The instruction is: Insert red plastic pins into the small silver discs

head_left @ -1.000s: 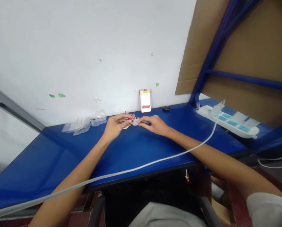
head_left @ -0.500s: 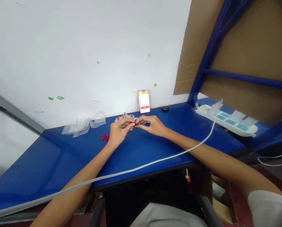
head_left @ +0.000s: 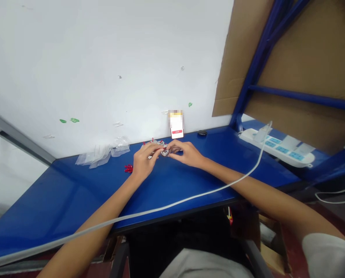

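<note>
Over the table, a small round disc (head_left: 165, 152) with a patterned pale and dark face is pinched between my two hands. My left hand (head_left: 145, 158) is closed at its left and upper edge, where a bit of red shows by the fingertips. From the other side, my right hand (head_left: 188, 153) grips it between thumb and fingers. Just behind my hands lie several similar pale discs with red cord loops (head_left: 153, 141), partly hidden by the fingers. A small pile of red cords (head_left: 128, 168) rests left of my left wrist.
Clear plastic bags (head_left: 102, 154) lie at the back left of the blue table (head_left: 172, 185). A lit phone (head_left: 177, 125) leans on the wall, with a small black object (head_left: 202, 133) beside it. A white cable (head_left: 189, 197) crosses above my forearms from the power strip (head_left: 276, 146).
The disc has turned so that its patterned face shows between my hands. Less red is visible at my left fingertips. Both hands stay in nearly the same place.
</note>
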`<state>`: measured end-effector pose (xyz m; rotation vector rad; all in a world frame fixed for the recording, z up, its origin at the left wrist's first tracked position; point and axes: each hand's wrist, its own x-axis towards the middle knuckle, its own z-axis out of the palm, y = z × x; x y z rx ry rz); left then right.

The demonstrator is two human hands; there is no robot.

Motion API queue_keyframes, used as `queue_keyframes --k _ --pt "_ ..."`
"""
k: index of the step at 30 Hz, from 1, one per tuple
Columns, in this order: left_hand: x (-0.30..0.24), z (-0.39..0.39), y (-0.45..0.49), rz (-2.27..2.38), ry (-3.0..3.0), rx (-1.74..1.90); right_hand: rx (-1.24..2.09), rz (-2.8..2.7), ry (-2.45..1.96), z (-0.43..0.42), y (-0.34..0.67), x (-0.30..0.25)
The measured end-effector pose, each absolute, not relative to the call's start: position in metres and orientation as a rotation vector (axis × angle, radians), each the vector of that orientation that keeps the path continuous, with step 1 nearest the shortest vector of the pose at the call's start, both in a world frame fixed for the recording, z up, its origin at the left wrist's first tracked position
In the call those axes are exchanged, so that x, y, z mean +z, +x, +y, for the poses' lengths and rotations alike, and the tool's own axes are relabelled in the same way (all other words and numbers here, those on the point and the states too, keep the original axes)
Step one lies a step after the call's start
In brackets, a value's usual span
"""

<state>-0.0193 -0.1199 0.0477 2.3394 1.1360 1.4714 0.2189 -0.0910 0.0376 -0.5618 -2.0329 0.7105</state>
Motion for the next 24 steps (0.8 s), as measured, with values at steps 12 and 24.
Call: queue_keyframes --k 12,24 --pt "0.0416 -0.1147 -0.0195 1.08 2.469 1.339 0.663 -2.095 -0.592 -0.0898 0.2208 0.0374" --pt "0.0396 -0.1144 -0.0173 1.132 2.466 1.22 0.584 -2.19 -0.731 -0.0873 0.2231 0.0411"
